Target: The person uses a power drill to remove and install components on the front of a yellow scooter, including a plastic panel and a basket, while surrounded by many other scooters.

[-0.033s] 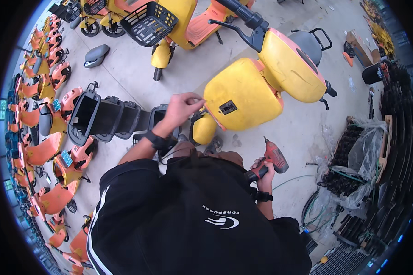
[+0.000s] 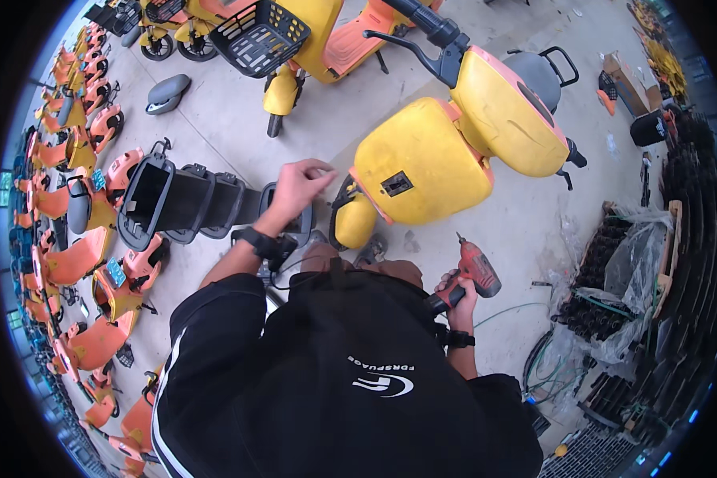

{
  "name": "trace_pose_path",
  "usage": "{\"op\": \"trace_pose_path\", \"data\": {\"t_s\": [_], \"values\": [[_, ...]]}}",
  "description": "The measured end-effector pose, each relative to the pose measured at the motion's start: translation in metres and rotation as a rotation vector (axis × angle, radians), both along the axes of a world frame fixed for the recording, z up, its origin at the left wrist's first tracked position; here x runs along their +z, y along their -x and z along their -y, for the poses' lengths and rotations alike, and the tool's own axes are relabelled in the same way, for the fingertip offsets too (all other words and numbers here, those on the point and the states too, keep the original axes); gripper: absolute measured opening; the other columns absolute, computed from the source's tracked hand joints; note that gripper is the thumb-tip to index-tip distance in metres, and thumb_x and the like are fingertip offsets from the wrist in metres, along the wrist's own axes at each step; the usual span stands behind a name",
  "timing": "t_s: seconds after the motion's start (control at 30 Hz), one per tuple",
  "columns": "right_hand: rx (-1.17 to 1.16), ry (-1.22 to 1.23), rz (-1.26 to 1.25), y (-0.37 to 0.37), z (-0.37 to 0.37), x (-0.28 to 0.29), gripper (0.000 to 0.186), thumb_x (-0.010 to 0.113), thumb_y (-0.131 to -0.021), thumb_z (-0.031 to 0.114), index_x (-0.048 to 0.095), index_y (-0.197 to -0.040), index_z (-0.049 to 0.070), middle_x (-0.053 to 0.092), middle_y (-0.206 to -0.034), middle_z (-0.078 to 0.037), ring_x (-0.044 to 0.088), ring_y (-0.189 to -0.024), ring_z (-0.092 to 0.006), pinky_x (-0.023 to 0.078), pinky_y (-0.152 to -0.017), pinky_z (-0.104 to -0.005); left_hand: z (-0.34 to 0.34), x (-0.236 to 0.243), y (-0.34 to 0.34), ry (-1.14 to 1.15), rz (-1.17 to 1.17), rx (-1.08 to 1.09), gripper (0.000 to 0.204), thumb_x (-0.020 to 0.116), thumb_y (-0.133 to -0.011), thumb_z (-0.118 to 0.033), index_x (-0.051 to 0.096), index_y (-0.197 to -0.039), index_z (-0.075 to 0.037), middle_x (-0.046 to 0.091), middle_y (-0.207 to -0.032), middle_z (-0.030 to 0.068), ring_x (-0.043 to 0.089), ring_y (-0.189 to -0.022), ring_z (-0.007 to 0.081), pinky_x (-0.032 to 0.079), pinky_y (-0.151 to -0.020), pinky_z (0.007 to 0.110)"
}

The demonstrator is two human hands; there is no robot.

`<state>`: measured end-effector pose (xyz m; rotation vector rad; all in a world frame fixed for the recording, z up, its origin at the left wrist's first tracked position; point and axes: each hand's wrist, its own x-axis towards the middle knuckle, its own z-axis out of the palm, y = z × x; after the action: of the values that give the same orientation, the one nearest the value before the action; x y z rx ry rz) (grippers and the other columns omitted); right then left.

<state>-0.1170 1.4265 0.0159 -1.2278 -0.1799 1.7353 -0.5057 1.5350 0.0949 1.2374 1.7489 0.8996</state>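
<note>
A yellow scooter (image 2: 506, 111) with coral trim stands in front of me, its handlebar toward the far side. Its yellow front panel (image 2: 426, 155) has a small dark rectangular fitting (image 2: 396, 184), and a yellow front mudguard (image 2: 354, 223) sits below. My left hand (image 2: 301, 187) hovers just left of the panel's edge, apart from it, with fingers curled and pressed together; anything between the fingertips is too small to make out. My right hand (image 2: 460, 301) grips a red and black cordless impact driver (image 2: 478, 272), its bit pointing up and away from me.
Dark grey boxlike plastic housings (image 2: 203, 199) lie in a row at left. A grey seat (image 2: 167, 94) rests on the floor farther off. Coral and yellow scooters (image 2: 95, 346) line the left side. At right stands a crate of black parts (image 2: 597, 279) under clear plastic, with a hose (image 2: 538, 370) nearby.
My left hand has moved left, off the front panel's edge where its fingertips were. The right hand and the impact driver have barely moved.
</note>
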Motion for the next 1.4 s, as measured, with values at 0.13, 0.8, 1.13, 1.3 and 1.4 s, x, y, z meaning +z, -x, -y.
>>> {"op": "trace_pose_path", "data": {"t_s": [0.13,0.8,1.13,1.3,1.4], "values": [[0.311,-0.105,0.126,0.015,-0.024,0.020,0.024,0.054,-0.080,0.013,0.053,-0.099,-0.002,0.059,-0.080,-0.013,0.061,-0.067,-0.0229,0.052,-0.065,-0.0361,0.048,-0.065,0.089,0.024,-0.598,-0.090,0.037,0.072,-0.081,-0.018,0.064,-0.110,0.004,0.064,-0.066,0.0074,0.058,-0.052,0.0104,0.049,-0.053,0.027],[1.020,-0.391,1.318,0.169,-0.046,-0.069,0.064,0.078,-0.064,0.033,0.052,-0.114,0.002,0.058,-0.110,-0.019,0.058,-0.103,-0.0375,0.048,-0.086,-0.0450,0.075,-0.148,-0.056,0.520,0.451,-0.032,0.052,0.068,-0.086,-0.041,0.062,-0.111,0.004,0.065,-0.088,0.0121,0.065,-0.068,0.0147,0.057,-0.054,0.029],[0.926,-0.459,1.332,0.184,-0.043,-0.082,0.053,0.078,-0.062,0.026,0.057,-0.105,0.002,0.061,-0.102,-0.020,0.060,-0.096,-0.0378,0.049,-0.082,-0.0441,0.069,-0.156,-0.037,0.523,0.527,-0.048,0.050,0.071,-0.083,-0.039,0.063,-0.115,-0.002,0.068,-0.090,0.0127,0.065,-0.074,0.0168,0.054,-0.067,0.030],[0.954,-0.426,1.334,0.192,-0.044,-0.081,0.055,0.078,-0.062,0.024,0.057,-0.107,0.001,0.060,-0.102,-0.020,0.060,-0.096,-0.0391,0.050,-0.083,-0.0446,0.070,-0.157,-0.028,0.491,0.517,-0.062,0.048,0.070,-0.084,-0.039,0.065,-0.114,-0.002,0.067,-0.089,0.0092,0.062,-0.074,0.0130,0.053,-0.066,0.029],[0.897,-0.401,1.362,0.196,-0.042,-0.083,0.049,0.079,-0.059,0.023,0.060,-0.098,0.000,0.063,-0.097,-0.019,0.062,-0.091,-0.0373,0.050,-0.079,-0.0426,0.068,-0.152,-0.027,0.534,0.539,-0.043,0.047,0.072,-0.081,-0.036,0.064,-0.114,-0.002,0.068,-0.095,0.0132,0.065,-0.080,0.0167,0.053,-0.075,0.031]]}}
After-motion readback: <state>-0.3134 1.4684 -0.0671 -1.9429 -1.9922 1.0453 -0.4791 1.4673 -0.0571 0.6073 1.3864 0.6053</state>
